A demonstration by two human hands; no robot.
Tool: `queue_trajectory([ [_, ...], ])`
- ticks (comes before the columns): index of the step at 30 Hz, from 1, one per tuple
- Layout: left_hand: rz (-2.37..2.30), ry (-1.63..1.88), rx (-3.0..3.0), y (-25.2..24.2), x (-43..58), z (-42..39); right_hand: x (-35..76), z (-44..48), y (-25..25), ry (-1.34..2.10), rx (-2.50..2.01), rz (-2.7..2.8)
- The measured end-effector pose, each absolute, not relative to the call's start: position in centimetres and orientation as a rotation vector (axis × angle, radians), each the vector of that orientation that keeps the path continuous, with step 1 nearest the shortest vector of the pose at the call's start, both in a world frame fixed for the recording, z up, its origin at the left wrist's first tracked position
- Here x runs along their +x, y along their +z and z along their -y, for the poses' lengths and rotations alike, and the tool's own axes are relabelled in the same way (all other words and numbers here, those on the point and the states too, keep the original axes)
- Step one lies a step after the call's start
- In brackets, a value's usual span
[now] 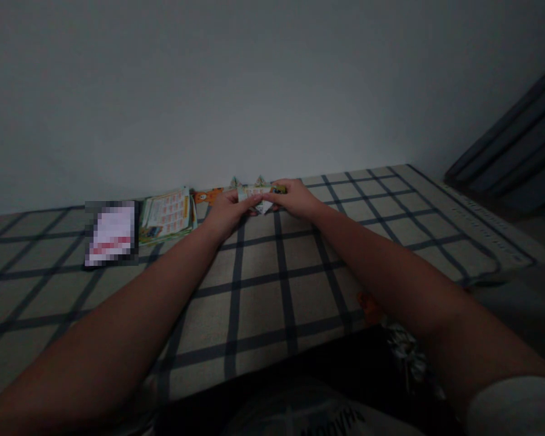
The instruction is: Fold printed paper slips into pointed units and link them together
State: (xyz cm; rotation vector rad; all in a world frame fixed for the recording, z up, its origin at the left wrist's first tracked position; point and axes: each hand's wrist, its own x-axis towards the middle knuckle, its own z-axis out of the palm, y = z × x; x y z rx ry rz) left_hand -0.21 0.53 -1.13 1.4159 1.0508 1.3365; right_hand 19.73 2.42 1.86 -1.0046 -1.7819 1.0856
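Note:
Both my arms reach far forward over a checked cloth [258, 284]. My left hand [227, 213] and my right hand [295, 198] meet on a small folded piece of printed paper [260, 200], fingers pinched on its edges from either side. The paper has a white pointed flap hanging down between my fingertips. Two small folded paper shapes [247, 181] stand just behind it against the wall. The scene is dim.
A stack of printed colourful sheets [167, 215] lies left of my hands. Further left lies a flat rectangular object with a blurred bright face [112, 233]. An orange paper piece [208, 195] sits near the wall. The cloth's edge drops off at right [504, 260].

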Motion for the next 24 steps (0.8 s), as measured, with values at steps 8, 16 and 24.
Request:
queue_trajectory([
  [8, -1.104, 1.428, 1.408, -1.7, -0.6, -1.1, 19.3, -3.3, 1.1, 1.209, -0.985, 1.644],
  [16, -1.023, 1.453, 1.323, -1.4, -0.4, -1.2, 19.2, -3.4, 1.2, 1.186, -0.987, 1.611],
  [24, -1.014, 1.511, 1.277, -1.4, -0.6, -1.6, 19.2, -3.3, 1.2, 1.416, -0.897, 1.449],
])
